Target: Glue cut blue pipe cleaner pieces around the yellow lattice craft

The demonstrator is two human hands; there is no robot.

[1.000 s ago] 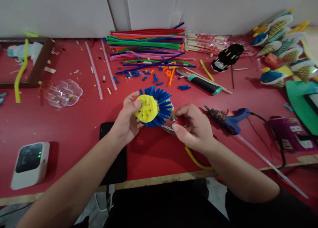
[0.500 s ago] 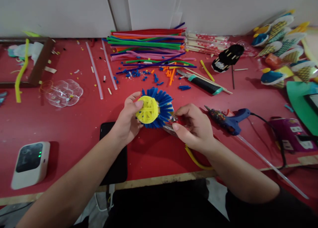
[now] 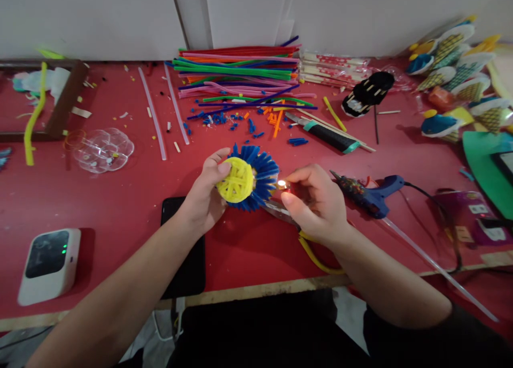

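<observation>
A round craft piece with a yellow woven disc (image 3: pixel 235 181) and a fringe of blue bristles (image 3: pixel 264 174) is held by my left hand (image 3: pixel 204 194), the thumb on the disc's edge. My right hand (image 3: pixel 318 202) is closed round a small lighter (image 3: pixel 284 187), mostly hidden by the fingers. A bright flame shows at its tip, close beside the fringe's right side. Under the hands lie pliers (image 3: pixel 280 212) with yellow handles.
A glue gun (image 3: pixel 371 194) with a cord lies right of my right hand. Behind are a green-and-black cutter (image 3: pixel 331 135), pipe cleaners (image 3: pixel 240 69) and blue scraps. A black phone (image 3: pixel 194 272) lies under my left forearm; a white device (image 3: pixel 50 266) stands far left.
A flame now glows at the lighter, where none showed before. The craft piece has shifted slightly left and down, and my right hand has opened up a little more of the pliers to view.
</observation>
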